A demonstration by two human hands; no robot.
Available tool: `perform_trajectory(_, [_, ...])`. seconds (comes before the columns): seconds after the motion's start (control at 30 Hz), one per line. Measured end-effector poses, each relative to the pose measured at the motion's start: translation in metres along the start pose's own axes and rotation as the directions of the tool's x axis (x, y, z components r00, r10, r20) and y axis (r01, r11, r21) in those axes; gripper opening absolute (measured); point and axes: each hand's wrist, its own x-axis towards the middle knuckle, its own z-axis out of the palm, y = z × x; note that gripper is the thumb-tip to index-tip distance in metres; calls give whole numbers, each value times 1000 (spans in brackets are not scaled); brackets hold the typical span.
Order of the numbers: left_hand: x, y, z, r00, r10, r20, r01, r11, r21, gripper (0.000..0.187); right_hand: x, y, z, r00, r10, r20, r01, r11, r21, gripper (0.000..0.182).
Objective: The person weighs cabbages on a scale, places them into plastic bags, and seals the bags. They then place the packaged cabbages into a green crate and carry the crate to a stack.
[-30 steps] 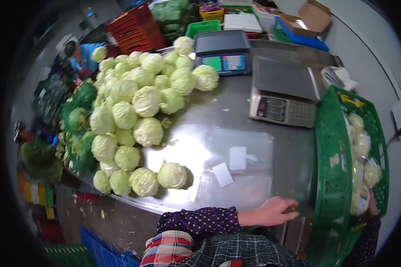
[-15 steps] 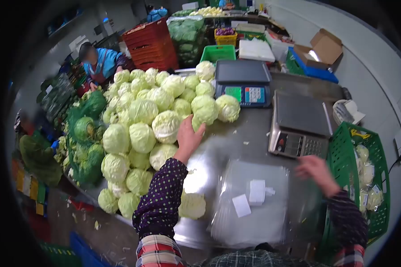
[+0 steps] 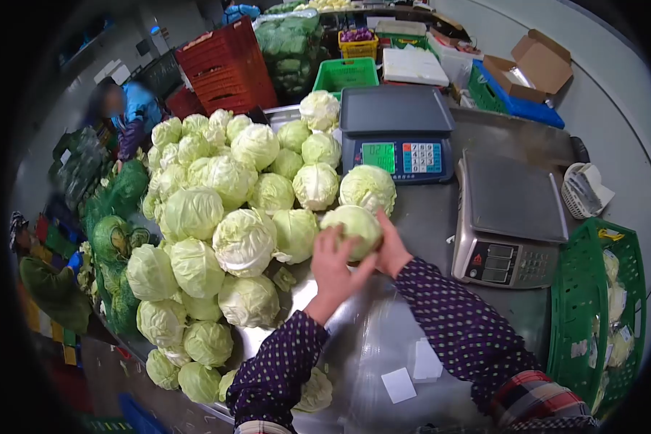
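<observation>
A pale green cabbage [image 3: 352, 226] is held between my two hands, just above the steel table. My left hand [image 3: 335, 266] has its fingers curled over the cabbage's near left side. Against its right side presses my right hand [image 3: 393, 247], its fingers partly hidden behind the cabbage. A big heap of cabbages [image 3: 244, 241] lies on the table to the left of my hands. Right behind the held one sits another cabbage [image 3: 368, 188], in front of the dark blue scale [image 3: 396, 148].
A silver scale [image 3: 510, 217] stands to the right. Beyond it is a green crate [image 3: 581, 318] holding wrapped cabbages. White labels [image 3: 399, 385] lie on clear plastic bags near me. Across the heap a co-worker in blue [image 3: 139, 108] bends over netted cabbages [image 3: 112, 239].
My right hand has come left from near the silver scale to the cabbage. My left hand has closed on that cabbage too. The view has shifted.
</observation>
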Motion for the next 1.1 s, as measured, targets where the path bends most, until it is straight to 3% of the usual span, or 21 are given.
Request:
perform_trajectory(0.03, [-5, 4, -1, 1000, -18, 11, 18, 1000, -4, 48, -19, 0, -6, 1000, 12, 6, -12, 1000, 11, 70])
perform_trajectory(0.1, [-12, 13, 2, 997, 58, 43, -43, 953, -298, 41, -57, -6, -20, 994, 53, -91, -52, 998, 18, 67])
perform_trajectory(0.13, [-12, 17, 3, 999, -17, 45, 35, 904, -426, 42, -76, -13, -24, 983, 76, -169, -72, 997, 29, 64])
perform_trajectory(0.2, [4, 25, 5, 998, 62, 3, -52, 867, -495, 43, -110, -37, -23, 990, -21, -143, 19, 1000, -12, 61])
perform_trajectory(0.27, [24, 17, 21, 992, 94, -88, -117, 941, -317, 47, -134, -65, -29, 934, -272, -232, 271, 962, -37, 62])
perform_trajectory(0.3, [35, 8, 37, 997, -24, -75, 6, 972, -233, 58, -149, -86, -32, 893, -370, -258, 360, 929, -86, 63])
perform_trajectory(0.4, [73, -34, 87, 980, -194, -38, 197, 975, 104, 79, -186, -150, -33, 633, -774, -16, 539, 455, -709, 70])
perform_trajectory(0.47, [88, -49, 109, 981, -180, -77, 192, 961, 201, 81, -193, -177, -59, 439, -888, 139, 375, 40, -926, 82])
perform_trajectory(0.53, [92, -58, 130, 936, -343, 74, 312, 910, 273, 86, -199, -184, -80, 422, -897, 130, 197, -49, -979, 85])
perform_trajectory(0.57, [91, -53, 129, 947, -314, 68, 296, 935, 195, 85, -203, -186, -82, 414, -902, 124, 24, -125, -992, 88])
perform_trajectory(0.6, [83, -48, 125, 956, -285, 66, 276, 954, 117, 84, -210, -186, -81, 397, -912, 108, 6, -115, -993, 88])
perform_trajectory(0.67, [62, -23, 109, 990, -128, -53, 135, 979, 150, 72, -220, -175, -49, 267, -791, 551, -391, -611, -688, 85])
perform_trajectory(0.73, [39, -16, 86, 976, -209, -56, 195, 961, -196, 34, -221, -143, -26, 221, -767, 602, -87, -630, -771, 81])
perform_trajectory(0.8, [30, -15, 72, 904, -427, -36, 406, 880, -245, 31, -199, -91, -44, 575, -732, 364, 320, -208, -924, 76])
perform_trajectory(0.83, [29, -9, 72, 910, -411, -49, 398, 902, -167, 39, -182, -75, -24, 774, -628, 81, 237, 169, -957, 68])
perform_trajectory(0.87, [28, -4, 72, 917, -393, -68, 387, 918, -85, 48, -150, -54, -36, 755, -651, -80, 165, 306, -938, 66])
perform_trajectory(0.93, [10, -8, 77, 742, -577, 342, 670, 609, -425, 61, -98, -30, -58, 766, -555, -325, 164, 657, -736, 65])
perform_trajectory(0.97, [5, 2, 67, 717, -566, 406, 693, 521, -499, 63, -89, -30, -50, 811, -442, -382, 205, 827, -523, 65])
perform_trajectory(1.0, [0, 12, 55, 679, -559, 476, 730, 443, -521, 68, -87, -20, -41, 806, -446, -390, 214, 833, -510, 65])
perform_trajectory(1.07, [-24, 35, 41, 723, -583, 372, 689, 559, -462, 71, -97, -11, -14, 899, -378, -220, 200, 803, -562, 62])
perform_trajectory(1.1, [-36, 50, 23, 760, -554, 338, 648, 618, -445, 73, -120, -10, -10, 936, -325, -135, 241, 871, -428, 59])
